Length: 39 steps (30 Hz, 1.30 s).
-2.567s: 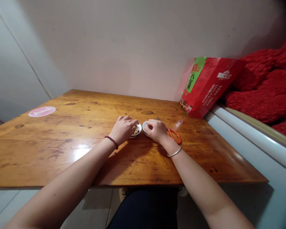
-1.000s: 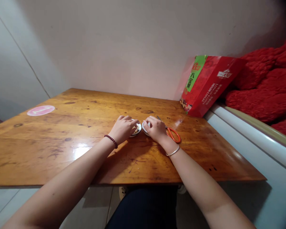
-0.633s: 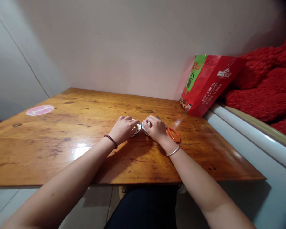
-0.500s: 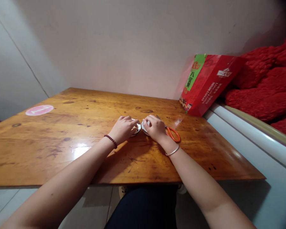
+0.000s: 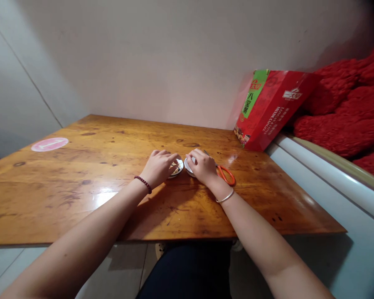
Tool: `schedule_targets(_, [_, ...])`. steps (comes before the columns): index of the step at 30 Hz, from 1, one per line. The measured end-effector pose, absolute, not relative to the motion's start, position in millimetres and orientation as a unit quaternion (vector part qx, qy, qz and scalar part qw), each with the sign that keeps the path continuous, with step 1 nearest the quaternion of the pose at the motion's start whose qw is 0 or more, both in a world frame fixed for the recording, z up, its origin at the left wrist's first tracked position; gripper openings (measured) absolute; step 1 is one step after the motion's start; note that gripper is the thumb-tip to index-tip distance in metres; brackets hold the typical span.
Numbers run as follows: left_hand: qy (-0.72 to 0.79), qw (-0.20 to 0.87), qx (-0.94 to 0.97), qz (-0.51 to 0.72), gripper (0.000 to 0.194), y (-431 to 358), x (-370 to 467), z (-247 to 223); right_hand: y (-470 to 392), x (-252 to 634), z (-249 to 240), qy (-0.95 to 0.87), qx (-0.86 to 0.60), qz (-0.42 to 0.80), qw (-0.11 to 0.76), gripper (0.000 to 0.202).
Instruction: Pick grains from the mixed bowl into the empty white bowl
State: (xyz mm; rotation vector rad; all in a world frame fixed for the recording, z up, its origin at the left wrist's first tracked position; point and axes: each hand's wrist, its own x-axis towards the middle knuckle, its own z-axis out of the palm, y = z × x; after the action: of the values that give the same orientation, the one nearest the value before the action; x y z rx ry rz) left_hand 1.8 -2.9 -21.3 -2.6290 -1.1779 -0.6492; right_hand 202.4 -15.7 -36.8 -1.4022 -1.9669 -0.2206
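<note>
Two small white dishes sit side by side on the wooden table. The left dish holds small light and dark pieces. My left hand is over its left part, with thumb and fingers apart and nothing visible between them. Over the right dish is my right hand, its fingers bent down; the fingertips and anything they hold are hidden. Most of the right dish is covered by that hand. Orange-handled scissors lie just right of my right hand, their blades partly behind it.
The wooden table meets a pale wall. A pink round sticker is at its left. A red carton leans at the back right, beside red fabric on a white surface.
My left hand has shifted slightly left and its fingers have spread, showing more of the left dish. My right hand is nearly unchanged.
</note>
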Motion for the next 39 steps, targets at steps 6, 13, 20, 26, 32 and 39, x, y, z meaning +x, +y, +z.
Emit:
schedule_targets(6, [-0.4,0.093,-0.884,-0.222,0.016,-1.8,1.3,-22.1,-16.2,202.2,-36.7,-0.762,-0.541,-0.091,0.345,0.031])
schedule_targets(13, [-0.422,0.093,-0.876,-0.213,0.017,-3.7,2.0,-20.1,-16.0,203.8,-37.7,-0.775,-0.533,-0.12,0.319,0.033])
schedule_targets(20, [-0.435,0.087,-0.871,-0.21,0.016,-6.0,1.6,-20.2,-17.3,199.8,-39.9,-0.781,-0.517,-0.08,0.341,0.031])
schedule_targets(26, [-0.437,0.1,-0.872,-0.198,0.017,-7.5,3.1,-23.2,-18.3,194.9,-42.8,-0.807,-0.486,-0.046,0.333,0.03])
schedule_targets(32, [-0.427,0.061,-0.869,-0.243,0.017,-8.3,3.7,-24.1,-18.2,194.5,-45.4,-0.808,-0.495,-0.035,0.317,0.019])
schedule_targets(39, [-0.425,0.075,-0.856,-0.282,0.013,-10.4,4.2,-20.9,-15.9,198.6,-43.8,-0.803,-0.512,-0.034,0.303,0.023])
